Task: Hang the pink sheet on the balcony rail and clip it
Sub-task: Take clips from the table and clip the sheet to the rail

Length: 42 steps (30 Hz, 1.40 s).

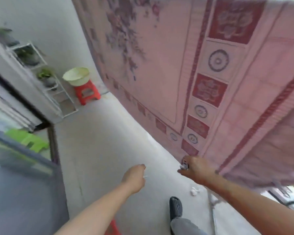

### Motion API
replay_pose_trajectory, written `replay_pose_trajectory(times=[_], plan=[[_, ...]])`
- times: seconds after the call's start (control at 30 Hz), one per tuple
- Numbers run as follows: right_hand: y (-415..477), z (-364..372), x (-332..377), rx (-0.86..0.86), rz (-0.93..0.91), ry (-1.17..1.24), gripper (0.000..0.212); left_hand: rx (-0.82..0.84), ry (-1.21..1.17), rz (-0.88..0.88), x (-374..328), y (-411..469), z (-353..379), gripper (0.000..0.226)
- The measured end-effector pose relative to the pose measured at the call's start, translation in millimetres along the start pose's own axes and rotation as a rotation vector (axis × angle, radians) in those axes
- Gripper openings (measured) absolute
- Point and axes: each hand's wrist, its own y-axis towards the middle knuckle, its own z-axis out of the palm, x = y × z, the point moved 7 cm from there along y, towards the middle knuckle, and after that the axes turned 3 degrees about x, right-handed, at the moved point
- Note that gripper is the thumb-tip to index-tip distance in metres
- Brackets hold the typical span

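The pink sheet (185, 68), patterned with red squares and grey rings, hangs from above and fills the upper right, draping down toward the floor. My right hand (196, 167) is at its lower edge, fingers curled round a small white-and-red object, likely a clip (185, 165). My left hand (134, 175) hovers over the floor to the left, fingers curled, with a small white piece showing at its fingertips. The rail itself is hidden behind the sheet.
A red stool (87, 94) carries a pale green basin (76, 76) by the far wall, beside a white plant rack (41, 72). A green stool (31, 139) stands behind a glass door at left. Small white objects (193, 191) lie on the concrete floor near my dark shoe (176, 209).
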Motion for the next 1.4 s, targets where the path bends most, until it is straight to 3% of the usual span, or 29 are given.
replay_pose_trajectory(times=[0.17,0.33,0.5,0.67,0.97,1.4], plan=[[119,-6,56,0.075,-0.201,0.016,0.039,-0.023,-0.091,-0.177,74,63,-49,0.044],[243,-31,112,0.137,-0.279,-0.023,0.028,-0.067,-0.170,-0.316,132,112,-111,0.045],[351,-52,199,0.153,-0.428,-0.108,0.017,-0.172,-0.165,-0.407,198,142,-178,0.041],[459,-47,295,0.132,-0.537,-0.191,0.025,-0.215,-0.135,-0.464,288,190,-242,0.041],[652,-64,431,0.019,-0.478,-0.248,0.025,-0.234,-0.105,-0.374,459,306,-395,0.034],[941,-104,535,-0.093,-0.438,-0.239,0.025,-0.296,-0.059,-0.296,623,536,-583,0.037]])
